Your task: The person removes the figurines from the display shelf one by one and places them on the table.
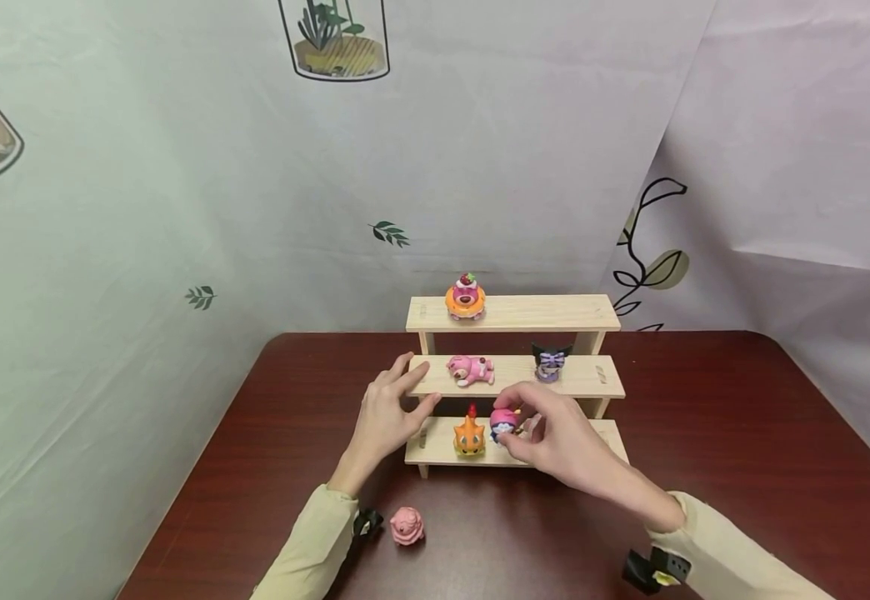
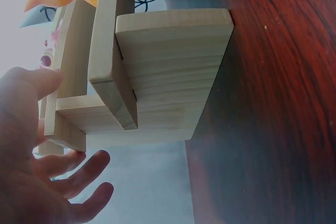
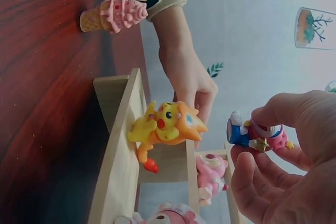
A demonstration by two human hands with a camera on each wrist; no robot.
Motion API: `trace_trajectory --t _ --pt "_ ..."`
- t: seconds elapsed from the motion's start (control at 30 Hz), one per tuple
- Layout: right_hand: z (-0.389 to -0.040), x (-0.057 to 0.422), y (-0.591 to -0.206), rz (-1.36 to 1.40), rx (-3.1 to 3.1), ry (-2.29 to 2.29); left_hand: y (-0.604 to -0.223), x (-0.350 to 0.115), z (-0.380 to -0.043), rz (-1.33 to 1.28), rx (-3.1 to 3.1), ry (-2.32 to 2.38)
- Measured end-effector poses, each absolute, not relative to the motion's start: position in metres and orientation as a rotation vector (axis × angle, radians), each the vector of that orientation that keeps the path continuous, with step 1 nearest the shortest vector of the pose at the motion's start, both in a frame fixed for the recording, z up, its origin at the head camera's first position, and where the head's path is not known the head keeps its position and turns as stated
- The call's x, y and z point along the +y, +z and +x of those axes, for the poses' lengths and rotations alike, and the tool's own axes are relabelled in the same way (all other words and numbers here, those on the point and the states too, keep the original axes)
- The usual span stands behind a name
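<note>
My right hand pinches a small figurine with a pink hood and blue bottom between thumb and fingers, over the lowest tier of a wooden three-step display shelf. The figurine carries a gold star. Just left of it stands an orange dragon figurine with a red tail tip. My left hand grips the left end of the middle tier, thumb at the front edge and index finger toward the back. Another pink figurine on the lowest tier is mostly hidden behind my right hand in the head view.
A pink bear lying down and a black-and-purple figurine occupy the middle tier. On top sits a bear in an orange ring. A pink ice-cream-cone figurine stands on the dark red table, near my left sleeve.
</note>
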State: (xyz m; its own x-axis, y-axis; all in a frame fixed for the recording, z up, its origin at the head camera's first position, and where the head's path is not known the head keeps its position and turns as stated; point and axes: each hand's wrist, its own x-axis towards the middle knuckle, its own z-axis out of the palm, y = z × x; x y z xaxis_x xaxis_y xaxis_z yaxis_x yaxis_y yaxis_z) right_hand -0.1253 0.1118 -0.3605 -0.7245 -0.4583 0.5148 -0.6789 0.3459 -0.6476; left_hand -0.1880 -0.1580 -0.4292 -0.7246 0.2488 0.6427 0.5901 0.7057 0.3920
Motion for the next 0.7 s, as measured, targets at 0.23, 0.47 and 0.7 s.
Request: trace_trajectory --t 0.23,0.47,0.7 --pt "-0.119 0.109 -0.367 1.028 -2.360 1.331 -0.430 -0.158 -0.187 -0.630 -2.361 -0.813" --pt "-0.112 0.105 -0.372 1.028 -2.359 1.371 -0.429 -0.157 -0.188 -0.635 -2.347 -0.798" --pt "-0.109 0.102 -0.377 1.049 -2.330 1.372 -0.428 -0.157 -0.187 -0.634 -2.338 -0.796"
